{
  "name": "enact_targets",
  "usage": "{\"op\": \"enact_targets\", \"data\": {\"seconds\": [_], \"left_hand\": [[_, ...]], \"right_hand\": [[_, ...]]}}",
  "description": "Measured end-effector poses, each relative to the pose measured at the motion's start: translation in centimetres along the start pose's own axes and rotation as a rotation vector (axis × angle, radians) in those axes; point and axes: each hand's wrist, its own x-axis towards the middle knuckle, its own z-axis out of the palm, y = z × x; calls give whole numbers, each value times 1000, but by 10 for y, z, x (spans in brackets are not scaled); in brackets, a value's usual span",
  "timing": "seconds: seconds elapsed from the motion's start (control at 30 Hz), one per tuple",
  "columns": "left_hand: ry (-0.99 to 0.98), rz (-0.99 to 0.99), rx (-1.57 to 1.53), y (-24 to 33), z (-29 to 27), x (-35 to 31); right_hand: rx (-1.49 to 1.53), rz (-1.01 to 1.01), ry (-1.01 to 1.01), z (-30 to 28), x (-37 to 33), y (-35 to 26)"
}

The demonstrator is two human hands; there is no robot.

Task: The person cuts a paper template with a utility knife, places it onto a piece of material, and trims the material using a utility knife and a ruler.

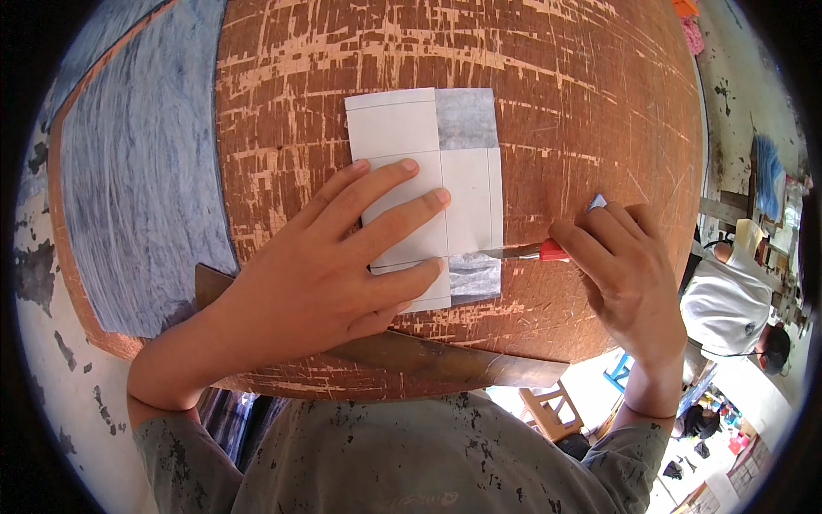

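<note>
A white sheet (pixel 402 128) with faint pencil lines lies on a scratched reddish-brown board (pixel 582 94). Grey fabric-like patches show at its top right and lower right. My left hand (pixel 334 265) presses flat on the sheet, fingers spread across its lower left part. My right hand (pixel 625 265) grips a craft knife (pixel 527 252) with a red handle. The blade tip touches the sheet's right edge, near the lower grey patch.
A blue-grey cloth (pixel 137 188) covers the board's left side. A brown strip (pixel 445 358) runs along the near edge. At the right another person in a white shirt (pixel 728 308) sits among furniture, with a wooden stool (pixel 556 407) below.
</note>
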Motion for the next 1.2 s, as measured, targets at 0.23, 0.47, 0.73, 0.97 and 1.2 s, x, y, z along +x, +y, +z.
{"op": "enact_targets", "data": {"seconds": [0.23, 0.47, 0.73, 0.97, 1.2], "left_hand": [[-5, -2, -2, 0, 0, 0], [-14, 1, -2, 0, -1, -1], [-12, -2, -5, 1, -2, 0], [15, 11, -10, -1, -2, 0], [59, 37, 3, -1, 3, -1]], "right_hand": [[12, 10, -10, -2, -1, 2], [15, 8, -16, -3, -3, 6], [9, 11, -40, -7, -3, 12], [-9, -4, -37, -10, -5, 18], [34, 19, 62, -34, -1, 27]]}}
